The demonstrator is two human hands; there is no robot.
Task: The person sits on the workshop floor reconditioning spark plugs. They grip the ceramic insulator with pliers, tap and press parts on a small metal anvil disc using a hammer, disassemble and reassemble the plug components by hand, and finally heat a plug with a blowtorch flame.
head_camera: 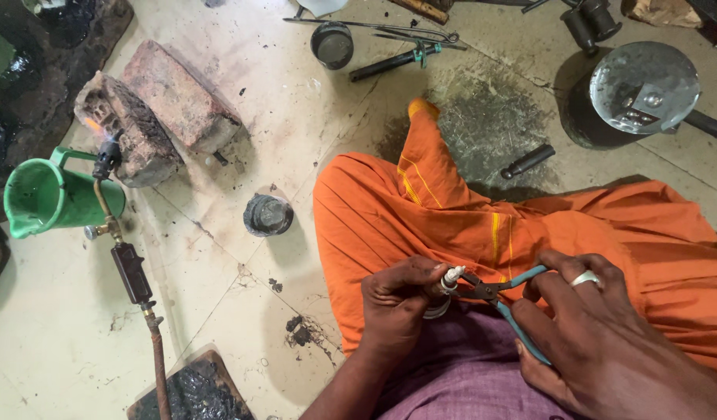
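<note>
— What is the person wearing below the waist?
— A bright orange cloth [545,225], draped in loose folds over the legs. Thin yellow stripes run along its border and one crosses the fabric near the knee.
— And above that?
— A purple garment [467,373] with a fine weave, showing at the bottom edge of the view, between the forearms.
— Any sleeves?
— None show; both forearms are bare to the edge of the view.
— Jewellery?
— One plain silver ring [585,278] on a finger of the right hand [599,342]. The left hand [397,303] carries no ring that can be seen. The fingertips look smudged with dark grime.
</note>
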